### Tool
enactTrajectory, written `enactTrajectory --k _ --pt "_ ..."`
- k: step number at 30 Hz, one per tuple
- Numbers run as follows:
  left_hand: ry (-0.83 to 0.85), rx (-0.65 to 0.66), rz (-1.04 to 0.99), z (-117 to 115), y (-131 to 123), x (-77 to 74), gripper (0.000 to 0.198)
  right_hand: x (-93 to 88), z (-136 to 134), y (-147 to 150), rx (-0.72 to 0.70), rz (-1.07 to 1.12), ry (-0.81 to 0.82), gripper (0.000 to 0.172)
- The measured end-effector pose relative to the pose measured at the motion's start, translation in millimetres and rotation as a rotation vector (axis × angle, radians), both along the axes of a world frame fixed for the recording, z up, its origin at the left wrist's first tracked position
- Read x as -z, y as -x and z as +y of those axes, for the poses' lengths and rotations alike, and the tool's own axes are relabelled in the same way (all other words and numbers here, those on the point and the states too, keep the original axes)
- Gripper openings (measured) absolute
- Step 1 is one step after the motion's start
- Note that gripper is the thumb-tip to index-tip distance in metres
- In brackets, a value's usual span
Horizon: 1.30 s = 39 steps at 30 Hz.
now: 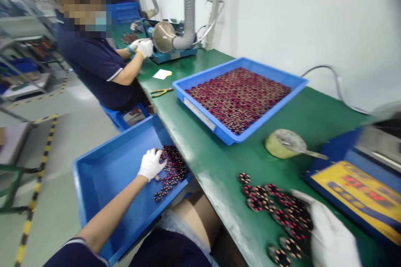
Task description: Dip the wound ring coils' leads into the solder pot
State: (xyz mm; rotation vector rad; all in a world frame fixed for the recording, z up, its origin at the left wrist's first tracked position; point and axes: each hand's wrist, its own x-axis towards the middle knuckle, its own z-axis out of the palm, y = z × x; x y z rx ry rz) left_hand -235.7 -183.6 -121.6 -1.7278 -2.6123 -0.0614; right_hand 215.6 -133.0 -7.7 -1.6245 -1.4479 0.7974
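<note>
My left hand [151, 164], in a white glove, reaches into a blue tray [106, 175] that sits on my lap. Its fingers curl over a pile of small round dark parts with red and copper rings [172, 171] in the tray's right corner. My right hand [332, 238], also gloved, rests on the green bench [219, 162] at the lower right. It lies against a loose cluster of the same round parts [275, 208]; its fingers are blurred and partly cut off by the frame.
A larger blue tray [294, 81] packed with the same parts stands on the bench ahead. A roll of tape [283, 142] and a blue and yellow machine [357, 187] lie right. A co-worker sits far left at a blue machine with a grey hose [189, 4]; pliers [161, 91] lie nearby.
</note>
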Motion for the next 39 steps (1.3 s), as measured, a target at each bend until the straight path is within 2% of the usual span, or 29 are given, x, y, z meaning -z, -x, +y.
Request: enactTrajectory --k 2,5,11,15,18,20,21,23,25,28,31,35,39 --pt "-0.012 -0.06 0.01 2.9 -4.6 0.1 0.037 -0.9 0.5 1.2 -0.004 0.028 0.039 0.046" --pt "-0.01 -0.097 0.006 10.9 -8.7 4.1 0.04 -0.2 1.2 2.9 -0.032 0.033 -0.028 0.046" --pt "-0.008 0.064 -0.076 25.5 8.3 2.0 0.027 1.4 0.9 4.7 -0.049 0.038 -0.078 0.043" --pt "-0.194 0.057 -0.105 14.8 24.6 -17.7 0.025 1.0 1.1 4.5 -0.061 0.066 -0.1 0.04" --pt "-0.453 0.025 -0.096 -0.3 17.7 -50.7 0.025 1.1 1.6 4.1 -0.052 0.098 -0.106 0.038" --pt "-0.576 0.112 -0.114 -2.9 -1.9 -79.6 0.026 1.3 1.9 4.1 -0.042 0.127 -0.103 0.036" --pt "-0.599 0.196 -0.128 0.3 -16.2 -94.1 0.026 1.6 2.1 4.1 -0.035 0.148 -0.1 0.035" --pt "-0.578 0.425 -0.158 15.9 -52.2 -118.9 0.026 2.8 2.7 3.6 -0.014 0.203 -0.095 0.035" --pt "-0.458 0.707 -0.17 39.6 -93.5 -134.8 0.028 4.7 3.6 1.8 0.019 0.275 -0.095 0.037" --pt "-0.261 1.016 -0.146 70.0 -153.3 -143.3 0.026 7.4 5.8 -2.8 0.071 0.384 -0.107 0.04" --pt "-0.153 1.184 -0.135 76.2 -200.7 -144.3 0.039 7.2 7.4 -6.5 0.104 0.461 -0.118 0.041" --pt "-0.092 1.282 -0.165 61.9 -240.2 -147.7 0.049 1.6 6.6 -7.1 0.115 0.472 -0.098 0.042" --pt "-0.088 1.279 -0.197 57.0 -249.2 -158.9 0.06 -4.8 4.3 -5.9 0.098 0.426 -0.067 0.043"
